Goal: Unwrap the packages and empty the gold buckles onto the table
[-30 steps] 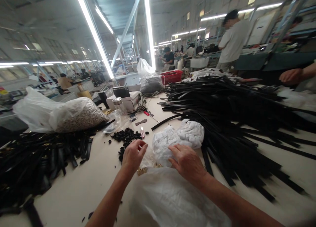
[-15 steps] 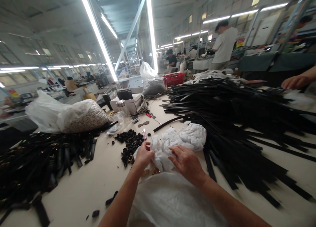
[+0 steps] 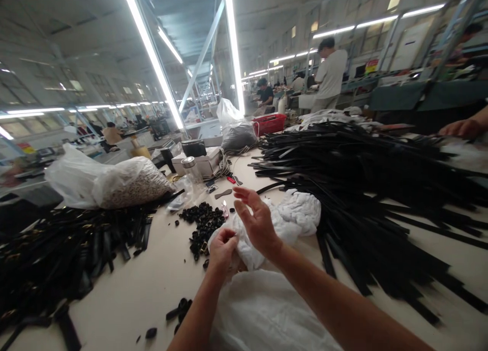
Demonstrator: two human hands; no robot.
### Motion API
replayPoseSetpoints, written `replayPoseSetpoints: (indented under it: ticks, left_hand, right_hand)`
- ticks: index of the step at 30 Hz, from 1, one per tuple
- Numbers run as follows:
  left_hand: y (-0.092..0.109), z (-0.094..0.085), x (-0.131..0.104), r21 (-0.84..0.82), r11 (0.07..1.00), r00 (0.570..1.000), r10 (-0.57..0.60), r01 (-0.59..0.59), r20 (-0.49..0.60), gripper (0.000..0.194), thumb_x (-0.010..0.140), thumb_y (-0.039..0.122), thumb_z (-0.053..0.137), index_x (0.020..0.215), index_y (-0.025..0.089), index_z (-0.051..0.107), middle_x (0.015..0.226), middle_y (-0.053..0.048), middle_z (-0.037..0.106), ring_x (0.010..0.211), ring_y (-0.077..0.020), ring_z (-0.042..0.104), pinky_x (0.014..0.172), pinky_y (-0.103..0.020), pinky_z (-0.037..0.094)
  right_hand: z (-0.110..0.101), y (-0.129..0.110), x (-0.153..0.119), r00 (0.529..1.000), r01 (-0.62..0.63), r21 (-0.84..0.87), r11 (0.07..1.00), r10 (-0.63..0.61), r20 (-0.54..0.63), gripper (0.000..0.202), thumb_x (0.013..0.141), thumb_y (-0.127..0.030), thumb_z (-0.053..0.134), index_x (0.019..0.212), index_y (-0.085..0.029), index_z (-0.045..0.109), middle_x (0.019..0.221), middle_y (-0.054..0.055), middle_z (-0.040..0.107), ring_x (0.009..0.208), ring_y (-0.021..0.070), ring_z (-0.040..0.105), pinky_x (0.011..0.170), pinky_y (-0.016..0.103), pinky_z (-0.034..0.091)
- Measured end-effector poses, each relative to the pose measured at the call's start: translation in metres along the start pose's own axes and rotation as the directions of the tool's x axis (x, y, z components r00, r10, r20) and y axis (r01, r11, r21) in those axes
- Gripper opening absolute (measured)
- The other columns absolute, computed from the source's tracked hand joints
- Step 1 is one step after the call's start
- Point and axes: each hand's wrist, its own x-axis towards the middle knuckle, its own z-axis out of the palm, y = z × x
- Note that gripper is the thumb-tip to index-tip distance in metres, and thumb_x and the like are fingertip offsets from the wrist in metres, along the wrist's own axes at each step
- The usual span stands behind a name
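Blk straps (image 3: 76,254) are lying far L on tbl (image 3: 129,300), clear bag of beige pcs (image 3: 133,180) sitting behind. Blk loops (image 3: 202,221) are lying next to L hand (image 3: 221,252); its thumb & fingers are sitting close together at white cloth (image 3: 297,213), mid-tbl; can't tell if gripping. R hand (image 3: 259,221) is hovering over cloth, fingers standing apart. Blk strips (image 3: 373,178) are lying far R.

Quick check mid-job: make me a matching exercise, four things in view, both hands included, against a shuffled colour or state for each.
Things:
1. Left hand
2. Right hand
3. Crumpled bundle
4. Basket

Colours and states:
A. Red
B. Open, thumb apart from fingers
C. White
D. Fingers curled in

Pairs: 1-D, 2-B, 3-C, 4-A
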Motion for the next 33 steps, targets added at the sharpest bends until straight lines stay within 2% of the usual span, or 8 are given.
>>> replayPoseSetpoints:
  ticks: [3, 8, 14, 18, 22, 27, 30, 33]
  left_hand:
    - [0.006, -0.005, -0.001, -0.118, 0.993, 1.0, -0.01, 0.008, -0.015, 0.027, 0.058, 0.028, 0.08, 0.071, 0.016, 0.061, 0.063, 0.004, 0.06, 0.055, -0.0085, 0.051, 0.056, -0.02, 0.042]
    - [0.023, -0.02, 0.001, -0.313, 0.95, 0.999, -0.023, 0.008, -0.045, 0.036, 0.058, 0.033, 0.082, 0.08, 0.02, 0.056, 0.07, 0.004, 0.064, 0.063, -0.0115, 0.06, 0.064, -0.023, 0.048]
    - [0.027, -0.017, -0.001, -0.465, 0.877, 0.991, -0.074, 0.116, 0.108, 0.037, 0.061, 0.03, 0.083, 0.089, 0.02, 0.062, 0.078, 0.001, 0.068, 0.069, -0.014, 0.064, 0.067, -0.024, 0.051]
    - [0.027, -0.013, 0.001, -0.42, 0.897, 0.989, -0.095, 0.136, 0.118, 0.037, 0.06, 0.028, 0.086, 0.086, 0.018, 0.062, 0.074, 0.002, 0.068, 0.064, -0.0106, 0.062, 0.063, -0.021, 0.049]
    - [0.033, -0.015, 0.003, -0.38, 0.908, 0.981, -0.136, 0.18, 0.139, 0.043, 0.058, 0.03, 0.088, 0.09, 0.015, 0.063, 0.076, -0.001, 0.069, 0.062, -0.012, 0.063, 0.061, -0.022, 0.05]
    - [0.042, -0.018, 0.002, -0.251, 0.962, 0.992, -0.094, 0.112, 0.084, 0.047, 0.059, 0.048, 0.087, 0.084, 0.015, 0.064, 0.069, 0.001, 0.066, 0.058, -0.0101, 0.058, 0.054, -0.02, 0.045]
    - [0.046, -0.015, -0.001, -0.197, 0.976, 0.993, -0.083, 0.098, 0.081, 0.044, 0.054, 0.044, 0.09, 0.076, 0.014, 0.065, 0.063, 0.003, 0.063, 0.053, -0.007, 0.053, 0.053, -0.018, 0.042]
    - [0.052, -0.008, -0.004, -0.151, 0.983, 0.986, -0.085, 0.107, 0.141, 0.04, 0.055, 0.039, 0.09, 0.073, 0.013, 0.066, 0.064, 0.001, 0.064, 0.055, -0.0086, 0.054, 0.056, -0.02, 0.044]
  right_hand:
    - [0.006, 0.039, -0.024, 0.997, 0.028, -0.159, 0.987, -0.04, -0.07, 0.035, 0.095, -0.041, 0.049, 0.122, -0.021, 0.058, 0.125, 0.011, 0.061, 0.117, 0.0234, 0.057, 0.102, 0.043, 0.045]
    - [-0.003, 0.079, -0.056, 0.967, 0.06, -0.25, 0.966, 0.005, 0.254, 0.042, 0.089, -0.042, 0.058, 0.126, -0.021, 0.057, 0.132, 0.013, 0.057, 0.123, 0.0274, 0.053, 0.105, 0.048, 0.042]
    - [-0.004, 0.078, -0.049, 0.893, -0.405, 0.204, 0.891, 0.338, 0.299, 0.066, 0.082, -0.056, 0.065, 0.136, -0.021, 0.047, 0.129, 0.014, 0.06, 0.107, 0.0266, 0.064, 0.088, 0.04, 0.053]
    - [-0.003, 0.073, -0.045, 0.869, -0.494, 0.455, 0.741, 0.44, 0.227, 0.051, 0.078, -0.05, 0.074, 0.117, -0.02, 0.061, 0.096, 0.005, 0.072, 0.087, 0.0206, 0.068, 0.079, 0.032, 0.052]
    - [0.0, 0.075, -0.046, 0.846, -0.514, 0.545, 0.662, 0.494, 0.198, 0.054, 0.074, -0.047, 0.078, 0.117, -0.02, 0.059, 0.088, 0.003, 0.072, 0.078, 0.0187, 0.068, 0.073, 0.03, 0.052]
    - [0.002, 0.079, -0.049, 0.859, -0.498, 0.45, 0.741, 0.494, 0.137, 0.057, 0.073, -0.054, 0.077, 0.115, -0.021, 0.056, 0.088, 0.003, 0.072, 0.078, 0.0211, 0.068, 0.073, 0.033, 0.052]
    - [0.0, 0.077, -0.053, 0.899, -0.428, 0.289, 0.856, 0.373, 0.229, 0.054, 0.079, -0.06, 0.068, 0.115, -0.02, 0.061, 0.105, 0.007, 0.07, 0.097, 0.0247, 0.066, 0.086, 0.037, 0.051]
    - [-0.001, 0.076, -0.056, 0.87, -0.44, 0.223, 0.87, 0.353, 0.343, 0.056, 0.078, -0.059, 0.07, 0.115, -0.019, 0.063, 0.107, 0.008, 0.07, 0.099, 0.0267, 0.065, 0.089, 0.039, 0.05]
